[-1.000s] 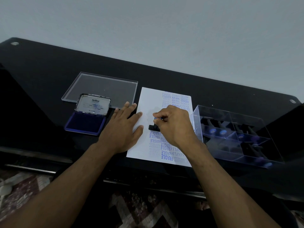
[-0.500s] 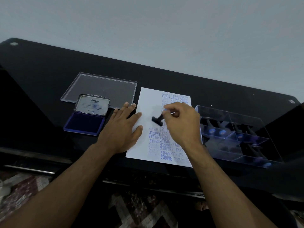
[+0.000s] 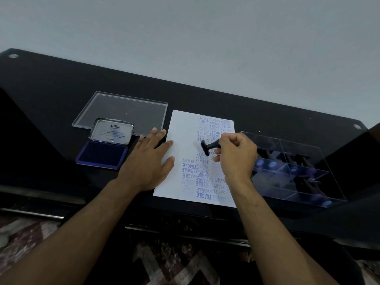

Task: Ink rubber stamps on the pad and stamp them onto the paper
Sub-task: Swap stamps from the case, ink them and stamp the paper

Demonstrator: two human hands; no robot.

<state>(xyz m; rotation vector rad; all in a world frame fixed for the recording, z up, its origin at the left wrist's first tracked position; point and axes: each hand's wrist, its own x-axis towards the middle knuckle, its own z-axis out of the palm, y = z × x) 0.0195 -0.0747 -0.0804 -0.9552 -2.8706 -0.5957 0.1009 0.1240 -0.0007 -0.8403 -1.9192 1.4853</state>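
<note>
A white paper (image 3: 181, 130) covered with several blue stamped words lies on the black table. My left hand (image 3: 151, 161) presses flat on the paper's left edge, fingers straight. My right hand (image 3: 236, 156) holds a black rubber stamp (image 3: 207, 147) by its handle, lifted above the middle of the paper and tilted so its face points left. The open ink pad (image 3: 102, 153), blue with its metal lid raised, sits to the left of my left hand.
A clear plastic lid (image 3: 123, 112) lies flat behind the ink pad. A clear compartment box (image 3: 298, 169) holding several more stamps stands right of the paper. The table's front edge (image 3: 185, 210) runs just below the paper.
My right hand has lifted the stamp off the paper and moved it up and to the right, tilting it. My left hand has stayed on the paper.
</note>
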